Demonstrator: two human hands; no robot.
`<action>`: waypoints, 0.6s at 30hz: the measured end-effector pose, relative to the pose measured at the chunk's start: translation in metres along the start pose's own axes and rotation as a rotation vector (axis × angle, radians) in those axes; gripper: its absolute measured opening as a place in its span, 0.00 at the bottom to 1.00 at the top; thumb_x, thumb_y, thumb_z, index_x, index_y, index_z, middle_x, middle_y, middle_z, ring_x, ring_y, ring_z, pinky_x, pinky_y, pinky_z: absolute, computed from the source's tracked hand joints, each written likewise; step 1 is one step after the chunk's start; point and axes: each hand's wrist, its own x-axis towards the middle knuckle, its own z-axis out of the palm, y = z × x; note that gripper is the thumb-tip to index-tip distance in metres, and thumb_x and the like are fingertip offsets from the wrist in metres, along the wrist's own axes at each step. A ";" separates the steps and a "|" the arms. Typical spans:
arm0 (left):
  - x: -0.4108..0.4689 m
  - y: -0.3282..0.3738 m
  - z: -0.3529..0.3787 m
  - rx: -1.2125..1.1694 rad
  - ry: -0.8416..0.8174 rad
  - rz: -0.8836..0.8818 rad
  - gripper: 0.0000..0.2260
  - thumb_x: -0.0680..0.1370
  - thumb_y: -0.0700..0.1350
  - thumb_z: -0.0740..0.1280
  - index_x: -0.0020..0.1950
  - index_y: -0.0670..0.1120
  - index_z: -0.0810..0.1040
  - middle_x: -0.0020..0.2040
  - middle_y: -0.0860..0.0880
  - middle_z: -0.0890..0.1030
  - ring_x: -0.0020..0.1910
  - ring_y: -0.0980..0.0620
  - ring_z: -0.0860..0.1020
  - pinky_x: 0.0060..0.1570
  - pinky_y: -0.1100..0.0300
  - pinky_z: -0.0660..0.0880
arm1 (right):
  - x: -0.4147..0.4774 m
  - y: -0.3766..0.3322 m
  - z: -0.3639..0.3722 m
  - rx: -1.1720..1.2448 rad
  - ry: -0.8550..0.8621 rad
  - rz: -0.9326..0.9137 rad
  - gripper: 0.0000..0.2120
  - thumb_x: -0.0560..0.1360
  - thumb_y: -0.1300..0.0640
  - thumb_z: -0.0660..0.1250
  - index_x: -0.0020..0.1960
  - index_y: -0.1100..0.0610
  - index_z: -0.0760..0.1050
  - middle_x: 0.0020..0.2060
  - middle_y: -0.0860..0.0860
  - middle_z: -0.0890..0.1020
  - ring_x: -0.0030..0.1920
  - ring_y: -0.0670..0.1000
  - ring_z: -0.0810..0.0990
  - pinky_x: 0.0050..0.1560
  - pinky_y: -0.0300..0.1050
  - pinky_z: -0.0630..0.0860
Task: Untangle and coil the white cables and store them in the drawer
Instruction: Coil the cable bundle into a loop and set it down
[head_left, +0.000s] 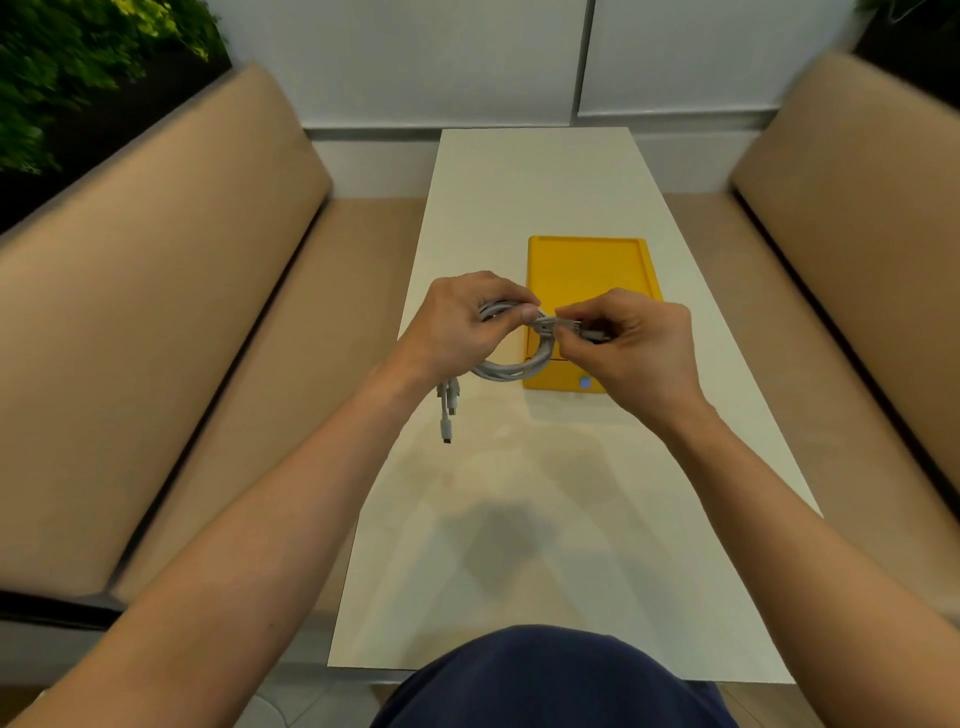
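I hold a coil of white cables (511, 368) in the air above the white table (519, 519). My left hand (462, 325) grips the top of the coil, thumb pressed over the strands. My right hand (631, 345) pinches a cable end next to the left thumb, at the coil's right side. Two or three plug ends (448, 410) dangle below my left wrist. The yellow drawer (587, 270) lies flat on the table just beyond my hands; its near edge is partly hidden by them.
Tan upholstered benches (182, 338) flank the narrow table on both sides. A white wall panel stands at the far end. Green plants (78, 67) fill the upper left corner. My dark blue lap (550, 680) is at the table's near edge.
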 end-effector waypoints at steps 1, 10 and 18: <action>0.000 -0.001 0.000 0.009 0.003 0.020 0.06 0.80 0.47 0.73 0.55 0.47 0.87 0.49 0.52 0.86 0.49 0.56 0.83 0.50 0.63 0.77 | 0.001 0.001 -0.001 0.016 0.004 0.020 0.08 0.73 0.59 0.78 0.52 0.57 0.87 0.41 0.50 0.86 0.40 0.46 0.84 0.41 0.45 0.82; 0.000 0.002 0.002 -0.272 0.092 -0.292 0.05 0.79 0.48 0.74 0.53 0.51 0.88 0.48 0.56 0.86 0.29 0.51 0.79 0.33 0.54 0.80 | -0.010 0.013 0.002 -0.227 -0.011 -0.334 0.08 0.75 0.63 0.76 0.54 0.61 0.86 0.41 0.55 0.83 0.36 0.53 0.80 0.33 0.50 0.79; 0.005 0.015 0.012 -0.106 0.218 -0.137 0.05 0.79 0.45 0.73 0.53 0.46 0.87 0.46 0.50 0.85 0.37 0.57 0.82 0.39 0.62 0.79 | -0.012 0.006 0.029 -0.126 -0.169 0.011 0.11 0.76 0.54 0.74 0.55 0.58 0.80 0.49 0.51 0.76 0.46 0.51 0.78 0.46 0.51 0.80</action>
